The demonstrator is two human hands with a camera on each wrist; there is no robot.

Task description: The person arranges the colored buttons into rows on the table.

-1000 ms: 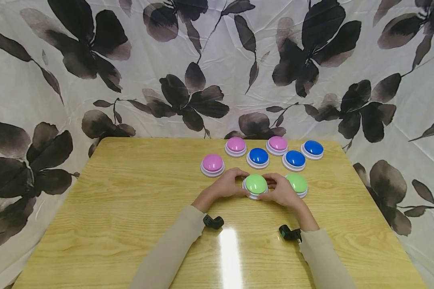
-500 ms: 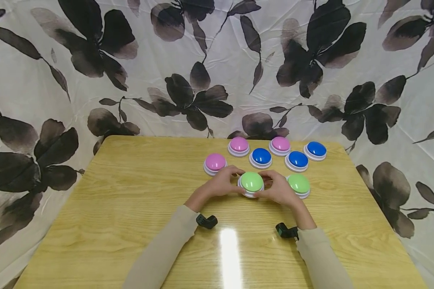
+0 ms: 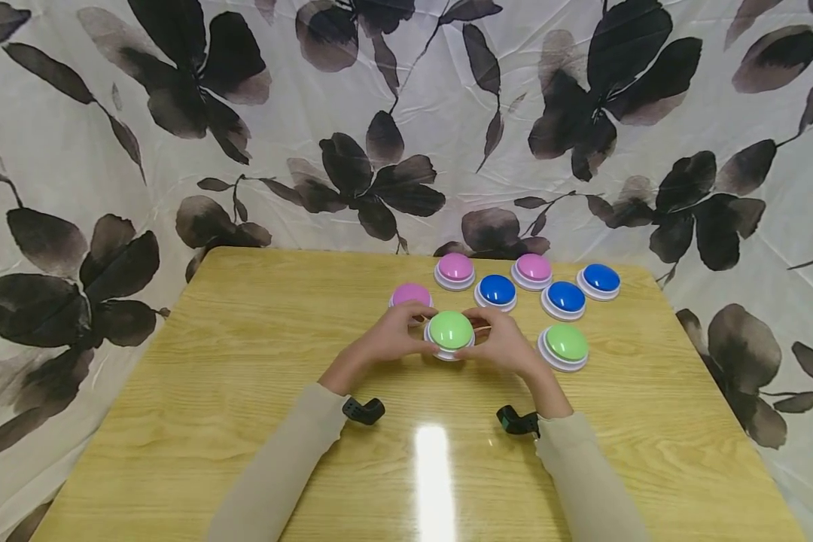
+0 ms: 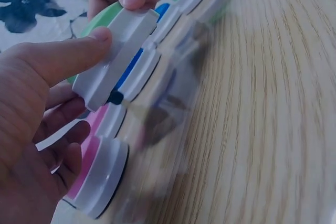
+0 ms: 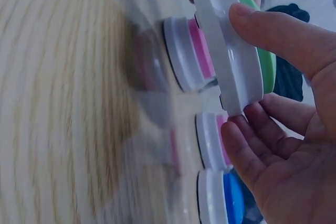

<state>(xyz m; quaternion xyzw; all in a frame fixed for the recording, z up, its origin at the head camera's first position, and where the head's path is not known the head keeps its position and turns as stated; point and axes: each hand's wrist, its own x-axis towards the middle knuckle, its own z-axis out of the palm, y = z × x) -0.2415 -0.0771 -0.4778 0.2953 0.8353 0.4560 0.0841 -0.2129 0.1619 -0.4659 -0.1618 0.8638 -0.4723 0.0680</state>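
Note:
A green push button (image 3: 450,330) with a white base is held between both hands, raised above the table. My left hand (image 3: 389,331) pinches its left side, the thumb on the white base in the left wrist view. The right hand (image 3: 501,340) grips the opposite side, thumb and fingertips on the base in the right wrist view. Just behind the left hand is a pink push button (image 3: 410,294), its front partly hidden by that hand. A second green push button (image 3: 564,346) stands on the table to the right of the right hand.
Behind the hands stand two more pink buttons (image 3: 455,270) and several blue buttons (image 3: 496,290), near the far edge of the wooden table (image 3: 278,301). A floral cloth (image 3: 278,98) hangs behind the table. Each wrist carries a small black camera (image 3: 363,411).
Both hands have carried the green button left, away from the other green button, and it now appears higher off the table. The view has shifted slightly. The other buttons stay in place.

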